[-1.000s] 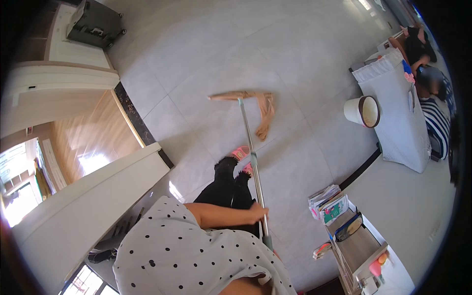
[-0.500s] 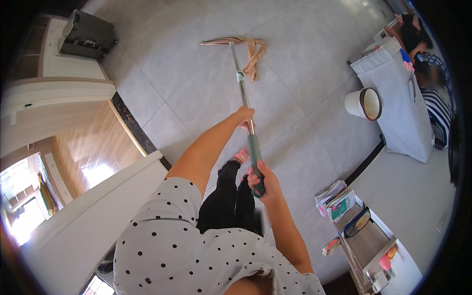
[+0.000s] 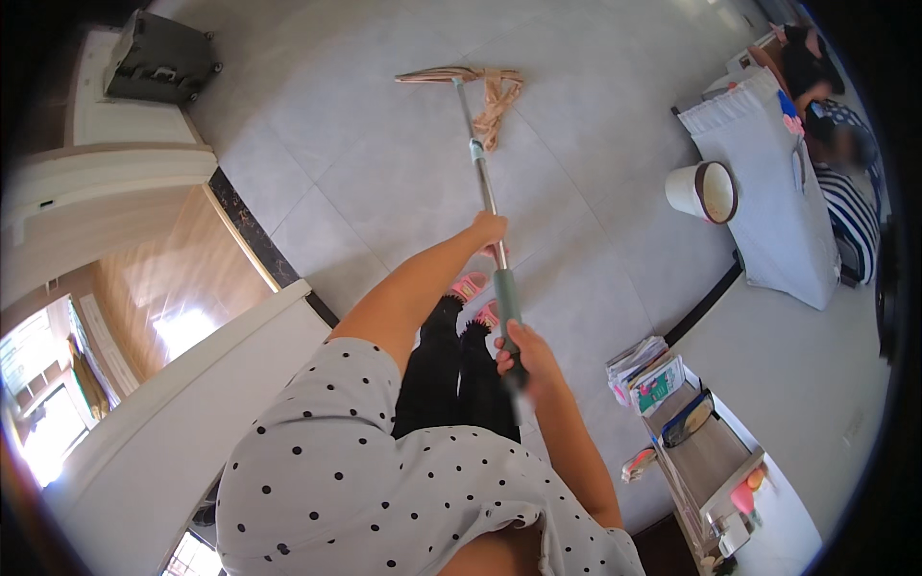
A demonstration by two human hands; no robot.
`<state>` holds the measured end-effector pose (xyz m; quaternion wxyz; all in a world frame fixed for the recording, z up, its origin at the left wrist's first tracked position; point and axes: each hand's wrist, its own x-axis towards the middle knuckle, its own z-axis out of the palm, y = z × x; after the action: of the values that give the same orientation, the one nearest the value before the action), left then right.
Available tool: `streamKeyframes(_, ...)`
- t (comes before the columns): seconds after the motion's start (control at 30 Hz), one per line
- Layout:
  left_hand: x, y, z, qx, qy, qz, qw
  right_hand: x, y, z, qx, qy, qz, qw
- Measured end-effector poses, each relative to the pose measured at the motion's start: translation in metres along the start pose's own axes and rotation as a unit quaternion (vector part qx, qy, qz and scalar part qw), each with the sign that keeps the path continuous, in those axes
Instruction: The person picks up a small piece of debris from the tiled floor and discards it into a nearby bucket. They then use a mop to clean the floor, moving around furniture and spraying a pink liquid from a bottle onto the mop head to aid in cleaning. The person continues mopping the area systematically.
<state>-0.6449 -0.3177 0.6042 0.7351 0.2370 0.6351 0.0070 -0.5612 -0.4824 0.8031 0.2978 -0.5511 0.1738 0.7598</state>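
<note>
A mop (image 3: 482,175) with a shiny metal pole reaches away from me across the floor. Its tan cloth head (image 3: 496,99) lies on the tiles, spread sideways at the far end, with a bunch of strips hanging toward me on the right. My left hand (image 3: 489,231) wraps the bare metal part of the pole, just beyond the grip. Lower down, my right hand (image 3: 529,354) is closed round the green grip (image 3: 508,297) near its end. My feet in pink sandals (image 3: 468,286) stand below the pole.
A dark suitcase (image 3: 163,58) stands at the far left, before a doorway with a dark threshold (image 3: 252,227). On the right are a white bucket (image 3: 684,192), a cloth-covered table (image 3: 759,182) with a person beside it, and a shelf unit (image 3: 706,446) holding books and small items.
Both hands and the mop's pole have shifted slightly right and toward me. The mop head has barely moved. Both sandals now show, where one was mostly hidden.
</note>
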Motion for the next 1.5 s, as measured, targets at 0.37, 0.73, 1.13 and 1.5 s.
streamKeyframes(0.37,-0.214,-0.09,0.109,-0.185,-0.221,-0.135,0.948,-0.21,0.049,-0.069,-0.05,-0.081,-0.107,0.99)
streamKeyframes(0.73,-0.293,-0.054,0.149,-0.219,-0.274,-0.093,0.932,-0.258,0.129,-0.325,0.084,0.364,-0.433,0.82)
streamKeyframes(1.13,-0.318,-0.111,0.228,-0.425,-0.213,-0.07,0.877,-0.445,0.109,-0.824,0.15,0.72,-0.484,0.473)
streamKeyframes(1.5,-0.334,-0.198,0.177,-0.54,-0.117,0.05,0.832,-0.512,0.002,-1.102,-0.337,0.858,-0.353,0.16)
